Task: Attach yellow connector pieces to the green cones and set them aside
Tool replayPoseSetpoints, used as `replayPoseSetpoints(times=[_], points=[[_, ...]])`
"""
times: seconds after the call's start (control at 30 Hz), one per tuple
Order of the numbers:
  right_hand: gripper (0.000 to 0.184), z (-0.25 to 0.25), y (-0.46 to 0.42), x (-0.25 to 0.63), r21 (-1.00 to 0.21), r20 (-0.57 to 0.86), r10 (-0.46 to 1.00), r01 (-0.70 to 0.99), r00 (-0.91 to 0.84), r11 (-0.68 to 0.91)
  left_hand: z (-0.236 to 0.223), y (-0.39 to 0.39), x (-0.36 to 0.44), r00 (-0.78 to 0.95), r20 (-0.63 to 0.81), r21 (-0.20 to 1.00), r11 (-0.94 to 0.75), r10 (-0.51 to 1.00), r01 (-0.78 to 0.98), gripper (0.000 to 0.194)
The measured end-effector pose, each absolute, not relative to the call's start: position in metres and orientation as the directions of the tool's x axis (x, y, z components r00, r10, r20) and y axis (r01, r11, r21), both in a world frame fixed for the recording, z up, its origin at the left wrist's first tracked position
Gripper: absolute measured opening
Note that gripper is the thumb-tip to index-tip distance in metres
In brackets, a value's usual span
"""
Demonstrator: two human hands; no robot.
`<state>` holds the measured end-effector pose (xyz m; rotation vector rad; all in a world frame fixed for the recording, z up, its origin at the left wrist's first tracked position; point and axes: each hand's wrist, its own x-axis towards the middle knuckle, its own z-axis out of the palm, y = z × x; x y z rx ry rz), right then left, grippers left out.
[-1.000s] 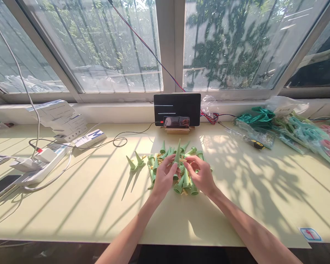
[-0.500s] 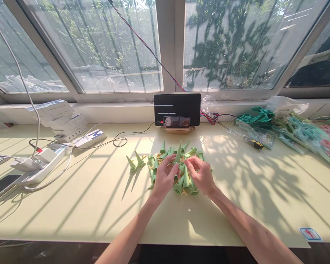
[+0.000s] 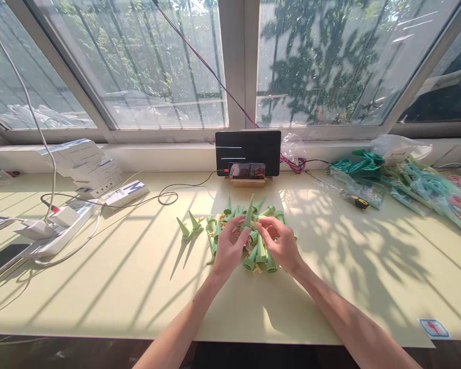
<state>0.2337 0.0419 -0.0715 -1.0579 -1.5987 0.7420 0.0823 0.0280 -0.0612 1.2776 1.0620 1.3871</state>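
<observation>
My left hand (image 3: 231,247) is closed around the base of a green plastic watering spike (image 3: 249,214), whose tip points up. Close to its right side, my right hand (image 3: 279,241) pinches a small yellowish piece (image 3: 255,224) between thumb and index finger; whether that piece touches the spike I cannot tell. Beneath both hands lies a pile of similar green spikes (image 3: 260,252) mixed with small yellow parts, partly hidden by my fingers. Two more spikes stand upright left of the pile, one of them the near-left spike (image 3: 183,228).
A tablet (image 3: 248,146) with a phone (image 3: 247,170) in front stands by the window. White boxes (image 3: 125,195) and a power strip (image 3: 67,230) with cables occupy the left. At right are a yellow-black cutter (image 3: 360,202) and bagged green and pink items (image 3: 430,184).
My right hand has shifted very slightly, and the small yellowish piece at its fingertips now shows beside the spike. My left hand keeps its hold on the spike.
</observation>
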Motion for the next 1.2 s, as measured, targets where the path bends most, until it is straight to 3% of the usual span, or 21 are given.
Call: replayPoseSetpoints(times=[0.37, 0.8, 1.2], points=[[0.027, -0.0738, 0.0429, 0.2331, -0.888, 0.386, 0.92, 0.241, -0.068, 0.391, -0.0626, 0.0278, 0.0816, 0.001, 0.177, 0.98, -0.177, 0.984, -0.087, 0.032], [0.039, -0.0767, 0.0446, 0.2358, -0.856, 0.401, 0.913, 0.326, -0.068, 0.401, -0.0617, 0.0271, 0.0818, 0.058, 0.205, 0.974, -0.197, 0.977, -0.113, 0.031], [0.027, -0.0717, 0.0426, 0.2342, -0.866, 0.405, 0.908, 0.274, -0.109, 0.419, -0.0587, 0.026, 0.0806, 0.036, 0.139, 0.981, -0.133, 0.99, -0.142, 0.029]])
